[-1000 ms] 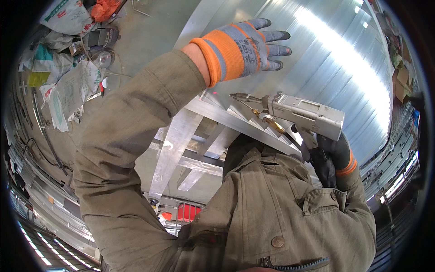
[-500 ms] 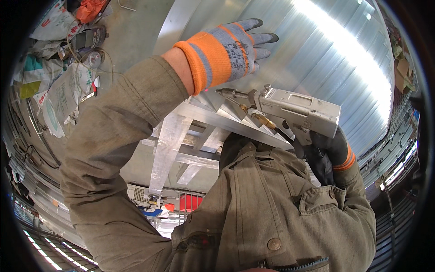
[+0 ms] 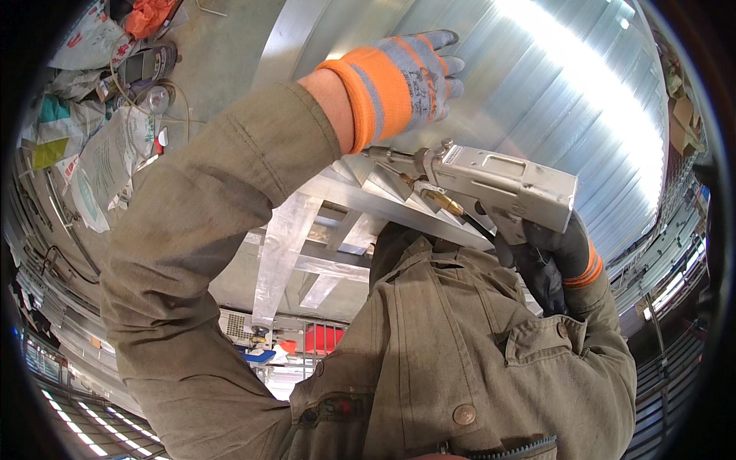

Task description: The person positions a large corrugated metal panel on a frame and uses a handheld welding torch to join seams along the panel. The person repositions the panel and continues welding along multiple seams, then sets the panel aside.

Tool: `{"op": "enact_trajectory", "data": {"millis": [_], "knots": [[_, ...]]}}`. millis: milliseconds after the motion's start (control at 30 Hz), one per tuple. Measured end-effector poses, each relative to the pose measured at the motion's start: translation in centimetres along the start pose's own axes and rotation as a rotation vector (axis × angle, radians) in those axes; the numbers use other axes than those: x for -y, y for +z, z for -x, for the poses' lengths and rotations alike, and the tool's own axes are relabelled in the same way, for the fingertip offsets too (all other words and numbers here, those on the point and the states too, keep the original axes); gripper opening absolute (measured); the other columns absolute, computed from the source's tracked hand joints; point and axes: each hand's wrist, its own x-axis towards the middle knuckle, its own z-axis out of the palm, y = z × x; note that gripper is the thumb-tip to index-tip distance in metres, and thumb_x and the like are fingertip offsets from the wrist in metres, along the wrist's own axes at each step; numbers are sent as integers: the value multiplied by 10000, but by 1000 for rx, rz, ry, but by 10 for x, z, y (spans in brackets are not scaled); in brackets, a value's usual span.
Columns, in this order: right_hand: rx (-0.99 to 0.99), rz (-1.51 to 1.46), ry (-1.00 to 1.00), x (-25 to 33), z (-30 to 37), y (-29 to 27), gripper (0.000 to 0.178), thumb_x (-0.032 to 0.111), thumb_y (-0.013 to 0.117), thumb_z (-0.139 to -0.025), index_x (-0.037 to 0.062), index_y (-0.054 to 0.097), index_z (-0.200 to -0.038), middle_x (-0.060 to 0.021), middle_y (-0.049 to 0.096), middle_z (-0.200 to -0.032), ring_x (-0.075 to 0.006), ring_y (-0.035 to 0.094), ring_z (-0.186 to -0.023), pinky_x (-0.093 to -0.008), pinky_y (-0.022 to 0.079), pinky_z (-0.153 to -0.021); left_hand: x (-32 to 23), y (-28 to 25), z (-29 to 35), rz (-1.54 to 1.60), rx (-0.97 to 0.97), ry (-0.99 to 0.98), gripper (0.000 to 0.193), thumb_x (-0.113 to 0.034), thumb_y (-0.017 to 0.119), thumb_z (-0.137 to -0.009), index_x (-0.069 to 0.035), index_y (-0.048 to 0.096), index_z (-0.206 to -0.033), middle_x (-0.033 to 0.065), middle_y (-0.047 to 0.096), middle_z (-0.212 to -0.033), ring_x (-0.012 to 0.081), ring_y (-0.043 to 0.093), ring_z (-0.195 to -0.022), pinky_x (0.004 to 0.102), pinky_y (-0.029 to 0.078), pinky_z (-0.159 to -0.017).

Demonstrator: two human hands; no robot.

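My right hand [image 3: 546, 253], in a dark glove with an orange cuff, is closed around the grip of a silver handheld laser welding gun [image 3: 502, 180]. The gun's thin nozzle points left, and a brass-fitted wire feed tube [image 3: 442, 201] runs beneath it. My left hand [image 3: 406, 80], in an orange and grey glove with dark fingertips, reaches over the ribbed, shiny metal panel [image 3: 537, 100]. Its fingers are stretched out with nothing visible in them; whether they touch the panel I cannot tell. The nozzle tip ends just below the left glove's cuff.
A frame of aluminium bars [image 3: 285, 253] stands between my body and the panel. Bags and clutter [image 3: 115, 153] lie on the floor at the left. Cardboard [image 3: 682, 123] sits at the far right. A red box [image 3: 322, 337] shows beneath the frame.
My left hand and forearm have shifted slightly right and up, bringing the cuff over the nozzle's tip. The fingers look a little more bent. The gun has barely moved.
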Motion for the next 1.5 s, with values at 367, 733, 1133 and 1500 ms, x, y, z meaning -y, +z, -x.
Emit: {"op": "enact_trajectory", "data": {"millis": [367, 733, 1133, 1500], "knots": [[19, 245, 78, 28, 0, 20, 609, 84, 819, -973, -3, 623, -1542, -125, 756, -1337, -203, 704, -1191, -384, 586, -1047, 1, 4, -13, -15, 120, -17, 438, -319, 552, -1154, -338, 611, -1588, -54, 442, -1817, 143, 408, -1661, 400, 292, -1412], [124, 383, 148, 33, -37, 53, 472, 216, 797, -1022, -48, 716, -1405, -79, 785, -1159, -129, 695, -980, -323, 573, -883, -4, 4, 0, 28, -24, -20, 384, -198, 686, -1087, -214, 736, -1468, 26, 560, -1740, 264, 555, -1572, 403, 394, -1337], [135, 443, 123, 25, -52, 71, 500, 271, 788, -1033, -54, 713, -1406, -82, 783, -1169, -142, 693, -1054, -338, 562, -961, -11, 0, -1, 113, -50, -153, 282, -253, 801, -1010, -248, 825, -1291, -45, 736, -1447, 226, 673, -1364, 388, 530, -1172], [168, 577, 102, 25, -58, 72, 448, 276, 793, -1033, -42, 737, -1345, -71, 791, -1095, -123, 695, -980, -334, 572, -898, -12, 3, 1, 4, -70, -61, 251, -305, 869, -971, -278, 861, -1220, -67, 753, -1361, 237, 687, -1316, 363, 576, -1097]]}}
